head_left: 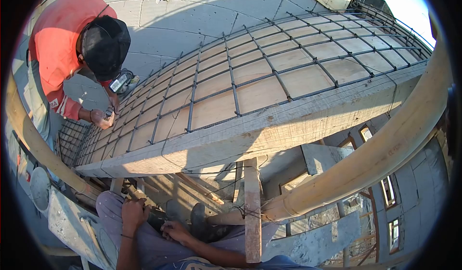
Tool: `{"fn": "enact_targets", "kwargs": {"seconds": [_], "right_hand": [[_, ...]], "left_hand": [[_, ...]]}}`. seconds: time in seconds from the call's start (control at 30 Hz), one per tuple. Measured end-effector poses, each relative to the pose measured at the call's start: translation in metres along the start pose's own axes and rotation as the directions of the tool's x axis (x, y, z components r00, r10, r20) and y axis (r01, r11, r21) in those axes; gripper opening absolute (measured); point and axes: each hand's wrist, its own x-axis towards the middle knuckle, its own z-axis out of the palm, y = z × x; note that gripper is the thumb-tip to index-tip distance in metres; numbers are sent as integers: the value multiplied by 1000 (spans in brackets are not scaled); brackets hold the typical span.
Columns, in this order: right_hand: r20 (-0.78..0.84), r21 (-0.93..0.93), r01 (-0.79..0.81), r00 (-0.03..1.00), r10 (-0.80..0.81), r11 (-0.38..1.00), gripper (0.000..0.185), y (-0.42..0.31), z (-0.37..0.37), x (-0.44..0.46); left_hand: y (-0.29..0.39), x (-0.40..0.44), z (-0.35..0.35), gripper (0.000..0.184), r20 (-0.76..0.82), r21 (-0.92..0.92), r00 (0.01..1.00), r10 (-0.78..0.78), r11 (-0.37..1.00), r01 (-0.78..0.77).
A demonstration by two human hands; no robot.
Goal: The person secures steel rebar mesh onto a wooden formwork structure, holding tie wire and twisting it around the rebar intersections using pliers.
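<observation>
My left hand (134,215) rests on my bent left knee (109,203), its fingers curled in. Over my lap, my right hand (176,232) is also loosely closed, fingers bent. Whether either hand holds anything is hidden. A dark shape (156,217) lies between the two hands, too shadowed to name. Just beyond are dark boots (198,214). In front of me, a grid of tied steel rebar (233,73) lies over plywood formwork (257,71), edged by a long timber beam (269,130).
A co-worker in a red top (70,34) bends over the rebar's left end, hands (103,118) at the bars. Thick bamboo poles (361,159) cross at right and left. An upright wooden post (252,207) stands beside my right arm. A drop with lower-level framing shows below right.
</observation>
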Motion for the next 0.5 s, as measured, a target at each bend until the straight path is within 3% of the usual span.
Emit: {"fn": "enact_targets", "kwargs": {"seconds": [0.5], "right_hand": [[-7,-47,-8,1000,8,999,18,-3,0,1]], "left_hand": [[0,0,0,26,-29,-12,1000,-7,1000,6]]}}
